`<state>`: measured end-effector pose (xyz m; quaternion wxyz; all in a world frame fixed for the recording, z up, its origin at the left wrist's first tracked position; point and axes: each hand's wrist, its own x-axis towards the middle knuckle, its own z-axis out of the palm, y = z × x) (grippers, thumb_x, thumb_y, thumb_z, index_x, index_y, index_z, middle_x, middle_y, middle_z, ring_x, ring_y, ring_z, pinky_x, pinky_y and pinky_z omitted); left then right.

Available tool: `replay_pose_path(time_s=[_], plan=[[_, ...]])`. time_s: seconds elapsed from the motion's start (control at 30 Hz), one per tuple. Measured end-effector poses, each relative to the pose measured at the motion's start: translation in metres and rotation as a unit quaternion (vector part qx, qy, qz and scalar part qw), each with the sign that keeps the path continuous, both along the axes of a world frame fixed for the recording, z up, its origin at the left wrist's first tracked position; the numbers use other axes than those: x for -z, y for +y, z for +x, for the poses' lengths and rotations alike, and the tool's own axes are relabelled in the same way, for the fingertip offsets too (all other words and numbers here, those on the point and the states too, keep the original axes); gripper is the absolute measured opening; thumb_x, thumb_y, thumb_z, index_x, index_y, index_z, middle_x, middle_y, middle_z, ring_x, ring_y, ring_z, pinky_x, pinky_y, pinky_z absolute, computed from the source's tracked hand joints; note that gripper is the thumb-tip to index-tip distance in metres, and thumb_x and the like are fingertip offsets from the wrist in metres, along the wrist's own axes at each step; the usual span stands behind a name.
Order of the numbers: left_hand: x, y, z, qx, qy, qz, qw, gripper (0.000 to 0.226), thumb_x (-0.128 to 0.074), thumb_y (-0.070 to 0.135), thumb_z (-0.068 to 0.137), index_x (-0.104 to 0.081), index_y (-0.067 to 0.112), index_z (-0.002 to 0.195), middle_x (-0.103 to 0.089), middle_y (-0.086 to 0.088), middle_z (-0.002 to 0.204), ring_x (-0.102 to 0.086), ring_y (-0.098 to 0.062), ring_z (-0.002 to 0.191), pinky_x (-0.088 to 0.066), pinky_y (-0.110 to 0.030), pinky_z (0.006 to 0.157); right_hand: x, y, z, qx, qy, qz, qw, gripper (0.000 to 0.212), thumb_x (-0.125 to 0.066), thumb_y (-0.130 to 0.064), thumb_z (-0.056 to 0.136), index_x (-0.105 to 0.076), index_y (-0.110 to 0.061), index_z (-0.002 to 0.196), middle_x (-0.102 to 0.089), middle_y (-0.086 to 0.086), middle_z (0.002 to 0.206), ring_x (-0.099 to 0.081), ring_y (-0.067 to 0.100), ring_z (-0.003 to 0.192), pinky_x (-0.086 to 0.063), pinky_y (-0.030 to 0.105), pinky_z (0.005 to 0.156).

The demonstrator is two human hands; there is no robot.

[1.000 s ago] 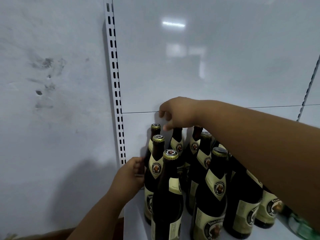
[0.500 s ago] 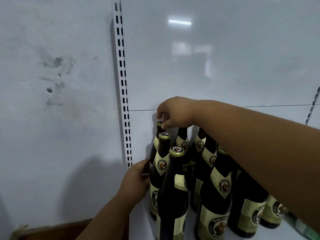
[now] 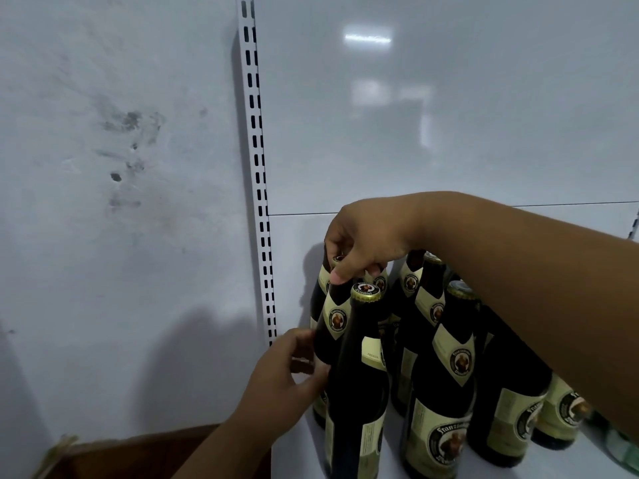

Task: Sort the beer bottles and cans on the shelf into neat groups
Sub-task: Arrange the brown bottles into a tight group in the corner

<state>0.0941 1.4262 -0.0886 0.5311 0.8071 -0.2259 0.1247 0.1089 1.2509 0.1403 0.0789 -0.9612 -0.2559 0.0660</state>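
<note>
- Partly done, by appearance: dark beer bottles [image 3: 439,368] grouped upright in close rows at left end of white shelf [image 3: 390,454], against back panel [image 3: 449,133] and just beside slotted upright rail [image 3: 261,202].
- Left to do, as judged: squaring of far-left bottles; handling of a green item [image 3: 622,447] at right edge, cut off by frame, type not determinable. No cans in view.
- Right hand [image 3: 366,240] reaching over group from right, fingers curled down onto top of second bottle [image 3: 333,323] in left column; cap hidden under fingers.
- Left hand [image 3: 287,375] at left side of same column, fingers wrapped against that bottle's body at mid-height; full grasp not confirmable, far fingers hidden.
- Appearance of bottles: tall, dark brown glass, gold crown caps, cream neck and body labels with round portrait emblem. Labels facing mostly forward, some turned right.
- Nearest bottle [image 3: 356,392] upright, touching neighbours; spacing tight, tipping risk judged moderate.
</note>
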Motion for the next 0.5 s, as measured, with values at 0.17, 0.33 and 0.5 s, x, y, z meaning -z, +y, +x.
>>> replay_pose_path(time_s=[0.17, 0.33, 0.5], plan=[[0.001, -0.011, 0.006, -0.040, -0.023, 0.006, 0.999, 0.034, -0.079, 0.019, 0.080, -0.064, 0.034, 0.107, -0.067, 0.012, 0.097, -0.066, -0.003, 0.089, -0.055, -0.021, 0.079, -0.001, -0.004, 0.002, 0.026, -0.032, -0.035, 0.999, 0.025, -0.075, -0.038, 0.081, -0.069, -0.017, 0.093, -0.074, 0.001, 0.075, -0.072, 0.023, 0.072, -0.059, 0.037, 0.071], [0.002, -0.017, 0.007, -0.055, -0.027, -0.009, 0.998, 0.036, -0.077, 0.015, 0.082, -0.062, 0.036, 0.108, -0.066, 0.013, 0.099, -0.064, 0.001, 0.090, -0.053, -0.016, 0.078, 0.002, -0.007, 0.001, 0.042, -0.031, 0.007, 0.999, 0.025, -0.075, -0.039, 0.082, -0.067, -0.021, 0.097, -0.071, -0.002, 0.068, -0.067, 0.016, 0.064, -0.047, 0.021, 0.049], [0.003, -0.015, 0.002, -0.057, -0.032, -0.030, 0.997, 0.037, -0.076, 0.014, 0.083, -0.061, 0.040, 0.105, -0.066, 0.012, 0.099, -0.064, -0.001, 0.091, -0.051, -0.013, 0.079, 0.007, -0.007, 0.003, 0.042, -0.021, 0.022, 0.999, 0.032, -0.076, -0.043, 0.081, -0.065, -0.021, 0.101, -0.075, 0.005, 0.082, -0.072, 0.030, 0.078, -0.059, 0.044, 0.077]])
